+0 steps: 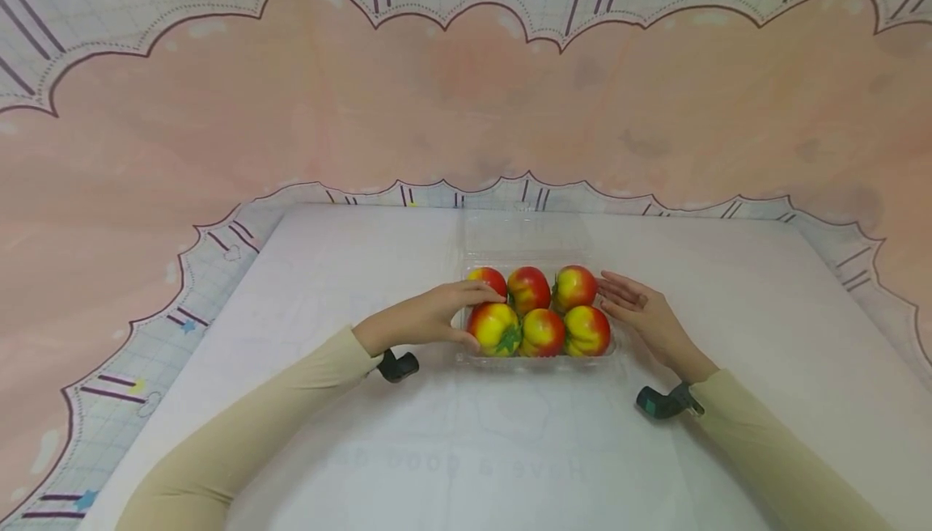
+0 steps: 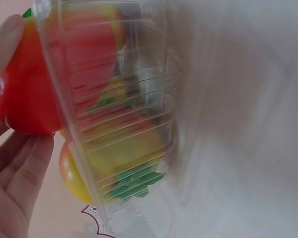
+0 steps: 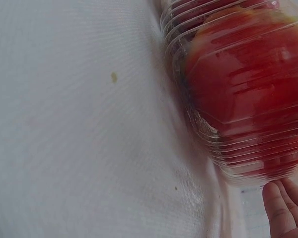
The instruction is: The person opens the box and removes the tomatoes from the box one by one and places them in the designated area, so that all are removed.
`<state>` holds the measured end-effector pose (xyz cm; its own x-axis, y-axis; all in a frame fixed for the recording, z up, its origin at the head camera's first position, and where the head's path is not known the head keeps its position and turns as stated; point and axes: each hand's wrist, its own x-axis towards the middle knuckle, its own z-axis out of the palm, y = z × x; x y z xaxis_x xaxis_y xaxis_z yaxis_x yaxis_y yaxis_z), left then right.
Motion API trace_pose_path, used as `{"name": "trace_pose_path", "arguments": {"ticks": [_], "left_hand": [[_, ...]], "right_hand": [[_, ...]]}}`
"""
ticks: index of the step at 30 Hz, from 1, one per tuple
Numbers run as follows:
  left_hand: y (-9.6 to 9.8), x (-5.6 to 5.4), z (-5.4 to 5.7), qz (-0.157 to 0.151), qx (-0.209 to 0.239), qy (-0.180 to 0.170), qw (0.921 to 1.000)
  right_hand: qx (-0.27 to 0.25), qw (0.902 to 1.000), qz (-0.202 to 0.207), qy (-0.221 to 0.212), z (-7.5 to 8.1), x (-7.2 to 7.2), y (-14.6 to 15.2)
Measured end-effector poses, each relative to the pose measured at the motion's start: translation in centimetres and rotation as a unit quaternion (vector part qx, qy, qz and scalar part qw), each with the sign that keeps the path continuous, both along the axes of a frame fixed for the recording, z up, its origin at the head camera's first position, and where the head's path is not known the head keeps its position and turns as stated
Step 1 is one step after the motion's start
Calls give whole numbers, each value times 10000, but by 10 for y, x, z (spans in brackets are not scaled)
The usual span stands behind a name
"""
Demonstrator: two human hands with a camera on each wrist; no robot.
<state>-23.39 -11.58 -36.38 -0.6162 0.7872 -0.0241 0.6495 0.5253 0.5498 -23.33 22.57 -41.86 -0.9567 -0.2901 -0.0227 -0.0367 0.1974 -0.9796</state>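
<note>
Several red-and-yellow tomatoes, some with green leafy tops showing, sit in two rows in a clear plastic box (image 1: pixel 535 359). My left hand (image 1: pixel 429 316) reaches in over the box's left end. Its thumb and fingers lie on opposite sides of the front-left tomato (image 1: pixel 489 327), holding it, as the left wrist view also shows. At the right end, my right hand (image 1: pixel 648 320) has its fingers extended beside the back-right tomato (image 1: pixel 575 286). In the right wrist view its fingertips (image 3: pixel 270 191) are against or very near the ribbed box wall.
The box's clear lid (image 1: pixel 524 231) lies folded back behind it. Everything stands on a white tabletop (image 1: pixel 364 434) with faint lettering near the front. A patterned pink curtain (image 1: pixel 437 110) hangs behind the table.
</note>
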Motion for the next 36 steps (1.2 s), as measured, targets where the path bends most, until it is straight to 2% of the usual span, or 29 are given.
{"name": "trace_pose_path", "arguments": {"ticks": [17, 25, 36], "left_hand": [[-2, 4, -9, 176, 731, -283, 9968], [-3, 5, -12, 445, 1059, -434, 9924], [-6, 5, -17, 623, 1461, -383, 9866]], "right_hand": [[73, 10000, -9, -8, -6, -2, 1], [69, 10000, 0, -39, -8, -3, 2], [81, 10000, -21, -16, -8, -2, 2]]}}
